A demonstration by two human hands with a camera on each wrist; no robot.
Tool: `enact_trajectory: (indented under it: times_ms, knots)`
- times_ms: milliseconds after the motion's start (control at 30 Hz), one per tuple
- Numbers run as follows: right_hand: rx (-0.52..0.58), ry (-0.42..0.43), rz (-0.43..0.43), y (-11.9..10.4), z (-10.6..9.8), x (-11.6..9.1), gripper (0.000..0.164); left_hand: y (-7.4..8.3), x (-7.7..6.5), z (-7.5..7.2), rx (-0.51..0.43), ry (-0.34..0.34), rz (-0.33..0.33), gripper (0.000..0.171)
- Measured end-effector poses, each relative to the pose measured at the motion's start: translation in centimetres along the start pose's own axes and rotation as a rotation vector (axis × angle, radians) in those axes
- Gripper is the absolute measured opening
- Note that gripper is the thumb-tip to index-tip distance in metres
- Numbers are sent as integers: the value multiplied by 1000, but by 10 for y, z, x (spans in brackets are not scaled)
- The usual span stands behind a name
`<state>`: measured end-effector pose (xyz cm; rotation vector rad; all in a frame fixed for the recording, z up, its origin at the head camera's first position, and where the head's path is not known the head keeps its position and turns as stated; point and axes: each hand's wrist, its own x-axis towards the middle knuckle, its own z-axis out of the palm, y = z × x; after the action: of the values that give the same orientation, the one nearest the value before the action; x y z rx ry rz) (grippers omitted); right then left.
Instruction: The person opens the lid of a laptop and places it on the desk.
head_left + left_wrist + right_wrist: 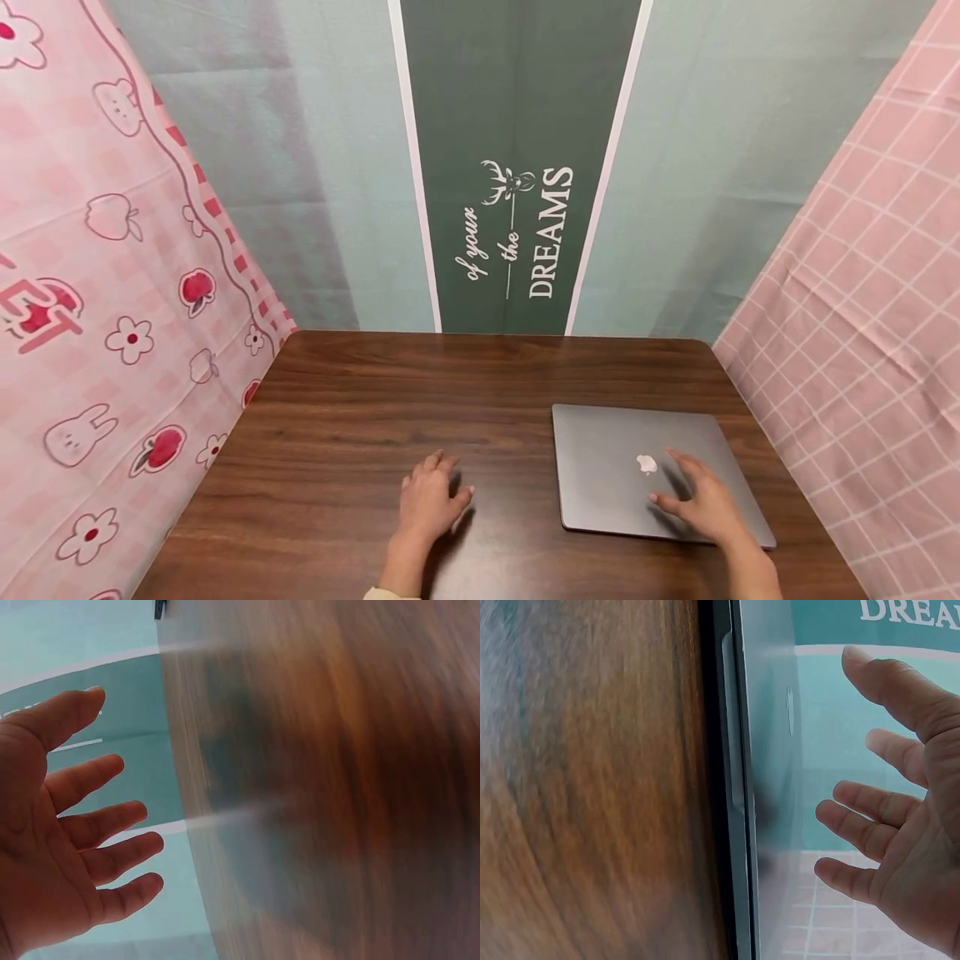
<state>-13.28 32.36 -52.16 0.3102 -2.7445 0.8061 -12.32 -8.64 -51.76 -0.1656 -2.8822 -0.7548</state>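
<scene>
Both hands are released and hold nothing. Green cloth hangs behind the table; its dark middle band, edged by two white stripes, carries white writing turned on its side: "of your", "the" and, in larger capitals, "DREAMS", with an antlered deer's head just above "the" in the head view. Printed cloth on the left shows pink rabbits, apples and flowers, plus the letters "ET" near the view's left edge. Checked cloth, pink with white lines, hangs on the right. Between them stands the table, brown with dark wood grain.

On its right part, near the right edge, lies the laptop, grey, flat, lid down. White on the lid is the Apple logo, the one brand to be seen.

Over the lid, to the right of the logo, hovers the right hand, its thumb well apart from the lightly bent fingers; the right wrist view shows a gap to the lid. The left hand hovers over the table, well apart from the laptop, thumb wide and fingers spread, touching nothing.
</scene>
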Motion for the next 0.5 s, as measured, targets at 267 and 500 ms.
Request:
enact_trajectory:
  times_ms: [267,500]
  knots:
    - [-8,-80,79,7,-12,-3,79,19,4,10,-16,-24,54,50]
    - [-27,-100,117,11,-21,-6,81,34,4,18,-4,-37,103,52]
